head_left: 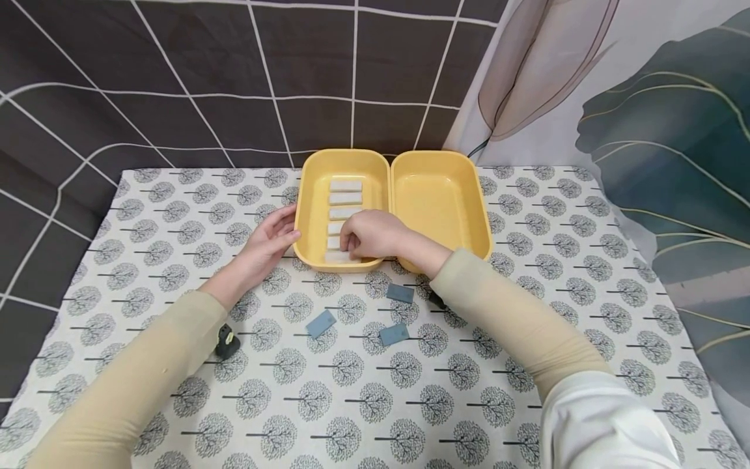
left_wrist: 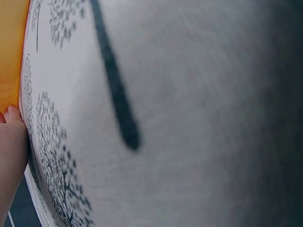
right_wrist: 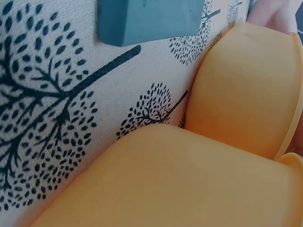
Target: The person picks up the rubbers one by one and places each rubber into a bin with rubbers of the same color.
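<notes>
A yellow two-part box (head_left: 484, 225) lies opened out on the cloth. In its left half, several white rectangular blocks (head_left: 345, 198) form a column. My right hand (head_left: 373, 234) reaches into that half and pinches the nearest white block (head_left: 336, 256) at its right end, by the front wall. My left hand (head_left: 265, 251) rests against the outside of the left wall, thumb at the rim. The left wrist view shows its fingertips (left_wrist: 13, 113) at the box wall (left_wrist: 10, 56). The right wrist view catches the box's outer wall (right_wrist: 241, 90) but not the right hand.
Three blue-grey blocks (head_left: 320, 324) lie scattered on the tree-print cloth (head_left: 305, 397) in front of the box. One blue-grey block (right_wrist: 149, 21) appears large in the right wrist view. Behind the table hangs a dark gridded cloth (head_left: 310, 58); a patterned curtain (head_left: 662, 130) hangs at right.
</notes>
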Demonstrator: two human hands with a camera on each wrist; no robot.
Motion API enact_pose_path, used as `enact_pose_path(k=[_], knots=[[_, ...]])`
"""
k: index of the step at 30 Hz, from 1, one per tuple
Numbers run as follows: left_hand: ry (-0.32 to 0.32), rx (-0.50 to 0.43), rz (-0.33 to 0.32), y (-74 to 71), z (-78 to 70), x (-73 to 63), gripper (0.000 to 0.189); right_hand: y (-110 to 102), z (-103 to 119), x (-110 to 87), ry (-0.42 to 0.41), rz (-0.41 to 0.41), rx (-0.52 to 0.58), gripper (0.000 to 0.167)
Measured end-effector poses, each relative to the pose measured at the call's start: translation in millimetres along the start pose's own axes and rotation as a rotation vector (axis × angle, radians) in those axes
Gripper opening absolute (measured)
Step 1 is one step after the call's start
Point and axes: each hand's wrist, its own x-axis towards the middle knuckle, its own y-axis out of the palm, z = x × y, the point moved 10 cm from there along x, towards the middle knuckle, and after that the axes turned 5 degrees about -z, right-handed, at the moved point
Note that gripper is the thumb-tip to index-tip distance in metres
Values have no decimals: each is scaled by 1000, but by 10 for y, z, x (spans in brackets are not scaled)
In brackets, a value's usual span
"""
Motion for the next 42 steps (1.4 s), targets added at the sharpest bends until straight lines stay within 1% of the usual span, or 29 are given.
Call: enact_pose_path(k=[10,25,36,42], knots=[[11,-8,0,6,-16,0,71,-4,7,1,-14,-2,6,15],[-6,-3,-3,4,-10,-6,69,4,20,-5,-51,-15,-16,17],[-7,0,0,-5,-1,-9,70,-6,46,-6,-53,-17,-23,19],[-5,-1,-1,2,-7,-9,69,2,28,2,-54,-20,-12,24]])
